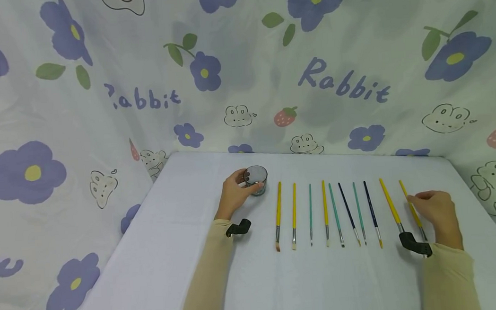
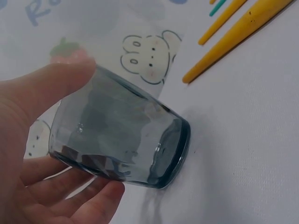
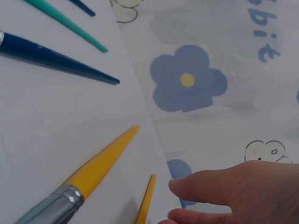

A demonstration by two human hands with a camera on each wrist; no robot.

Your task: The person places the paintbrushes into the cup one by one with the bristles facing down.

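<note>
In the head view my left hand (image 1: 234, 193) holds a clear grey-tinted drinking glass (image 1: 256, 182) at the back of the table. Its thumb lies on one side and the fingers curl round the other, as the left wrist view shows; the glass (image 2: 121, 130) has a thick, darker base. At the far right my right hand (image 1: 438, 212) is over the last yellow paintbrush (image 1: 414, 215), fingertips close by its handle. In the right wrist view, thumb and finger stand a little apart beside that slim yellow handle (image 3: 147, 198).
Several paintbrushes lie side by side between the hands, bristles toward me: a yellow brush (image 1: 279, 210), a teal brush (image 1: 311, 212), a dark blue brush (image 1: 371, 209) and a thick yellow brush (image 1: 389, 201) among them. A patterned curtain (image 1: 260, 69) hangs behind the white table (image 1: 307, 284).
</note>
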